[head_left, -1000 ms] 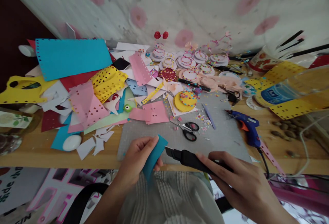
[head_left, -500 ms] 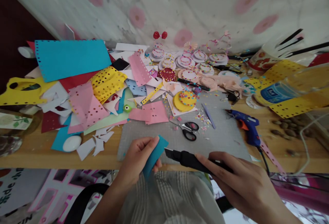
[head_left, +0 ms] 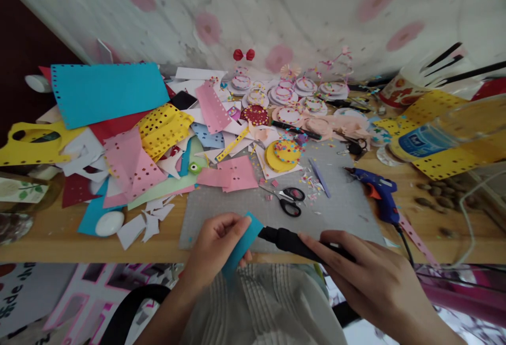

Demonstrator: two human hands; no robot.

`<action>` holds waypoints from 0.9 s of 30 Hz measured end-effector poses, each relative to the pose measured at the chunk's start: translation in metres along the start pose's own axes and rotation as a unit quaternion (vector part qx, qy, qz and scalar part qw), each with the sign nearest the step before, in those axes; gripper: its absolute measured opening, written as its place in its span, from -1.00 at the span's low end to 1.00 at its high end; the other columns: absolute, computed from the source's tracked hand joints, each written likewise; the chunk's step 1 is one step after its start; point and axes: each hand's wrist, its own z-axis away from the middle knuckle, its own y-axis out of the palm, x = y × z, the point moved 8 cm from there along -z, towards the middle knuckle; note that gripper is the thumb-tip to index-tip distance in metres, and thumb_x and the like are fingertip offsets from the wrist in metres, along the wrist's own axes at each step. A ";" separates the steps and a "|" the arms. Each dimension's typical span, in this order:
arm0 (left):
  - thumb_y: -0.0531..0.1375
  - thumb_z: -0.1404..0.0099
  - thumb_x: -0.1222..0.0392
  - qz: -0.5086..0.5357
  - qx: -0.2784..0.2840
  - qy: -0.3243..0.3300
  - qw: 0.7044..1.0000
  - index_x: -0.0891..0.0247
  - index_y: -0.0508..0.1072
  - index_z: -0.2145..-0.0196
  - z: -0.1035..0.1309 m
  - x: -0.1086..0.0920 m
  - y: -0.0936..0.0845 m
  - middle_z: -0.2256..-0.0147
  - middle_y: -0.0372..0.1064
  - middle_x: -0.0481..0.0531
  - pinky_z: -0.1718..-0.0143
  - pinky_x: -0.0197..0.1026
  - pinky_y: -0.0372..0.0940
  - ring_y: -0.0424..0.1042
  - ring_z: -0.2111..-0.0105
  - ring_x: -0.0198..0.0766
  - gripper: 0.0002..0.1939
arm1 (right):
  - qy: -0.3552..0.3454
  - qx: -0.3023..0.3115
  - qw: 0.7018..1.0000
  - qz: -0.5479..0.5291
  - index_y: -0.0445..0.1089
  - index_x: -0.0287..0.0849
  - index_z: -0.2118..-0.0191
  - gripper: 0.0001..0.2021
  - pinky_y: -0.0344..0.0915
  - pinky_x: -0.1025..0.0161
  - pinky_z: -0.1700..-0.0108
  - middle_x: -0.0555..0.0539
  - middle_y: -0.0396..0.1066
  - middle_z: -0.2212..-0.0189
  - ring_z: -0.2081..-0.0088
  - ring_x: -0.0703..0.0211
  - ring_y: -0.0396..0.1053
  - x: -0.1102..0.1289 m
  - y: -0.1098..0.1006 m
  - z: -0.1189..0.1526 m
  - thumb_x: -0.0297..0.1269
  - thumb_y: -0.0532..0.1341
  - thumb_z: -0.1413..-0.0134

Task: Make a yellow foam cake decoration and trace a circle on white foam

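Note:
A narrow strip of blue paper (head_left: 245, 240) is pinched in my left hand (head_left: 216, 247), thumb on top, above the table's front edge. My right hand (head_left: 366, 271) is wrapped round a black utility knife (head_left: 294, 241), which points left. The knife's tip meets the right edge of the blue strip, and most of its blade is hidden behind the paper. Black-handled scissors (head_left: 290, 201) lie on the grey mat (head_left: 340, 208) just beyond both hands, near pink paper pieces (head_left: 238, 173).
At the right lie a blue glue gun (head_left: 377, 187) with its cord and a large clear bottle (head_left: 430, 139). Coloured paper scraps, with a big blue sheet (head_left: 110, 94), cover the left. Small decorated hats (head_left: 284, 94) stand at the back.
The blue strip has shifted slightly right and tilted, and the knife's blade, visible before beside it, has gone behind its edge. The whole view has moved a little.

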 end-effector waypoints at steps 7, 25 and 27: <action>0.31 -0.07 -0.16 0.005 0.037 -0.024 0.999 0.28 0.37 0.51 -0.002 0.010 0.009 0.71 0.37 -0.09 0.74 -0.46 0.09 0.25 0.76 -0.46 -0.58 | 0.021 -0.032 0.999 0.004 0.37 0.01 -0.11 -0.67 0.28 0.30 0.42 -0.06 0.47 0.27 0.41 0.24 0.45 0.000 -0.002 -0.004 -0.18 0.10 -0.29; 0.32 -0.09 -0.09 0.015 0.068 -0.026 0.997 0.28 0.36 0.56 0.001 0.011 0.011 0.73 0.32 -0.12 0.73 -0.44 0.07 0.19 0.77 -0.49 -0.61 | 0.016 -0.053 0.998 -0.020 0.40 -0.01 -0.10 -0.68 0.30 0.32 0.37 -0.07 0.46 0.27 0.37 0.26 0.45 -0.003 0.000 -0.008 -0.25 0.13 -0.27; 0.32 -0.09 -0.09 0.017 0.068 -0.026 0.997 0.28 0.35 0.56 0.000 0.010 0.011 0.73 0.31 -0.12 0.73 -0.44 0.06 0.18 0.77 -0.49 -0.61 | 0.022 -0.050 0.998 -0.022 0.38 0.01 -0.12 -0.67 0.31 0.32 0.36 -0.07 0.46 0.26 0.35 0.25 0.45 -0.004 0.002 -0.008 -0.26 0.14 -0.26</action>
